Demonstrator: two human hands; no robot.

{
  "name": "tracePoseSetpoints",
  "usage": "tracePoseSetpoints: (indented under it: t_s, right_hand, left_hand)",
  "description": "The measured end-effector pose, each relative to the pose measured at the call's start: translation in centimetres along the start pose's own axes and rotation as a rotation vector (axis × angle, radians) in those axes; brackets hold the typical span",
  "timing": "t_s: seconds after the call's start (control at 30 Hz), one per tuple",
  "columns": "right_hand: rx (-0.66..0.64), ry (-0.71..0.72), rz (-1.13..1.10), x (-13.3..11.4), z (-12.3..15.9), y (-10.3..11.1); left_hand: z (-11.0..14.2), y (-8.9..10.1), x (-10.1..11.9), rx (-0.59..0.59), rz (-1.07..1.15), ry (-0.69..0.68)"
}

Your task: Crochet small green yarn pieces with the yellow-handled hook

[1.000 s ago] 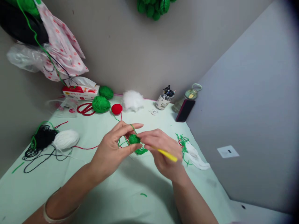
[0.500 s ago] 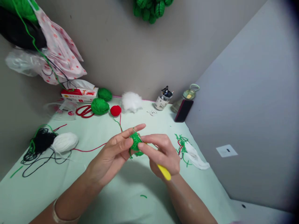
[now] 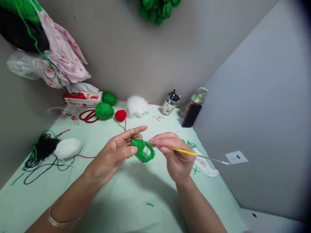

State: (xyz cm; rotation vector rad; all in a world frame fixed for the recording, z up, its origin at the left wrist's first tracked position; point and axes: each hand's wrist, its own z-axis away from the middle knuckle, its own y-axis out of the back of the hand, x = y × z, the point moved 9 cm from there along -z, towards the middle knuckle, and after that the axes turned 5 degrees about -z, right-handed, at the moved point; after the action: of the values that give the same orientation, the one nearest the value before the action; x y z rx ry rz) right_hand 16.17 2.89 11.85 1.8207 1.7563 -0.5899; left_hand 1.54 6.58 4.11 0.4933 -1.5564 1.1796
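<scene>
A round green crochet piece (image 3: 145, 152) with an open, loopy middle hangs from my left hand (image 3: 114, 153), pinched between thumb and fingers. Green yarn runs up over the raised left index finger. In my right hand (image 3: 176, 155) is a crochet hook (image 3: 184, 151) with a yellow grip, held like a pen. Its metal tip meets the top edge of the crochet piece, while the far metal end points right. A green yarn ball (image 3: 104, 111) and a small red yarn ball (image 3: 120, 115) lie beyond the hands.
Red-handled scissors (image 3: 88, 116), a tissue box (image 3: 84, 98) and white stuffing (image 3: 137, 106) line the back. A jar (image 3: 169, 105), phone (image 3: 191, 115) and bottle (image 3: 185, 108) stand at right. Black yarn (image 3: 46, 147) and white yarn (image 3: 68, 148) lie left. Green scraps (image 3: 191, 144) lie right.
My right hand has moved right and turned, swinging the hook's yellow grip from downward to nearly level. The crochet piece has opened out, showing its loopy middle. My left hand has shifted slightly left.
</scene>
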Motion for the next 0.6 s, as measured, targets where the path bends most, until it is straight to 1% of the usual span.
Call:
tracePoseSetpoints:
  t_s: [0.1,0.23,0.33,0.43,0.5,0.53,0.6]
  right_hand:
    - [0.041,-0.086,-0.032,0.6,-0.1,0.6]
    - [0.103,-0.291,-0.209,2.5,0.0,1.3]
    - [0.114,-0.398,-0.350,3.6,0.0,1.1]
    - [0.075,-0.489,-0.454,4.5,0.1,0.3]
    - [0.028,-0.513,-0.476,4.7,0.2,-0.3]
    - [0.004,-0.503,-0.464,4.5,0.3,-0.6]
    - [-0.025,-0.431,-0.383,3.9,0.2,-0.8]
  left_hand:
    - [-0.1,0.3,0.2,-0.015,-0.053,-0.017]
    - [-0.3,0.3,0.2,-0.048,-0.061,0.007]
    - [-0.3,0.0,0.1,-0.081,-0.010,0.031]
    - [-0.3,-0.2,0.1,-0.103,0.032,0.034]
    - [-0.2,-0.1,0.0,-0.107,0.026,0.027]
    - [-0.2,-0.1,0.0,-0.109,0.010,0.025]
    - [-0.3,0.0,-0.2,-0.108,-0.051,0.023]
